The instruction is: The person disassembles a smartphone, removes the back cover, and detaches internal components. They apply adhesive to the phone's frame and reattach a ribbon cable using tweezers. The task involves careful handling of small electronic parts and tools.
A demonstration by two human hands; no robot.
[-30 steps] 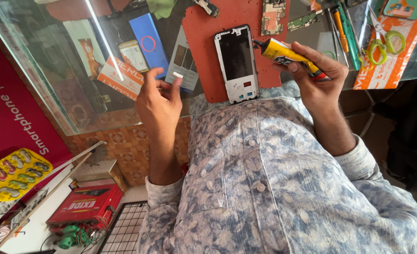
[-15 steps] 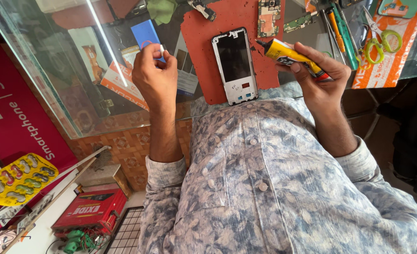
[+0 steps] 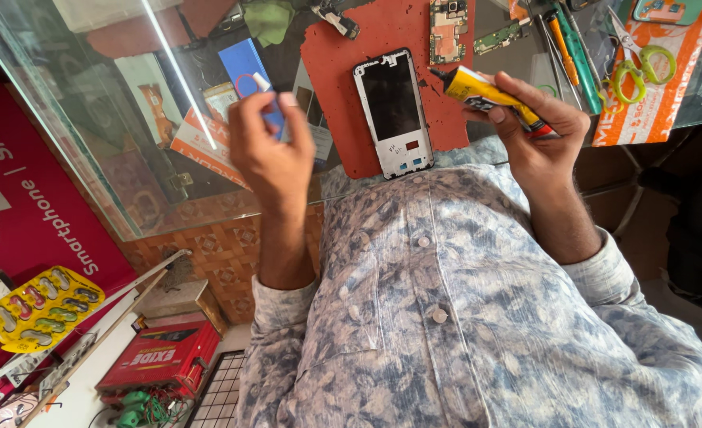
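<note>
My right hand (image 3: 543,135) grips a yellow glue tube (image 3: 482,89). Its black nozzle points left, close to the top right corner of a white phone frame (image 3: 392,111). The frame has a dark screen and lies flat on a red work mat (image 3: 333,87) on the glass counter. My left hand (image 3: 268,150) is raised left of the mat, over the glass. Its fingertips pinch a small white piece (image 3: 262,82). Neither hand touches the phone frame.
A bare circuit board (image 3: 448,32) lies on the mat above the frame. Screwdrivers (image 3: 573,47) and green-handled scissors (image 3: 640,59) lie to the right. A blue box (image 3: 242,63) shows under the glass. On the floor to the left are a yellow blister pack (image 3: 38,305) and a red box (image 3: 161,357).
My left hand has risen and moved away from me over the glass, still pinching the small white piece. My right hand keeps the glue tube by the phone frame.
</note>
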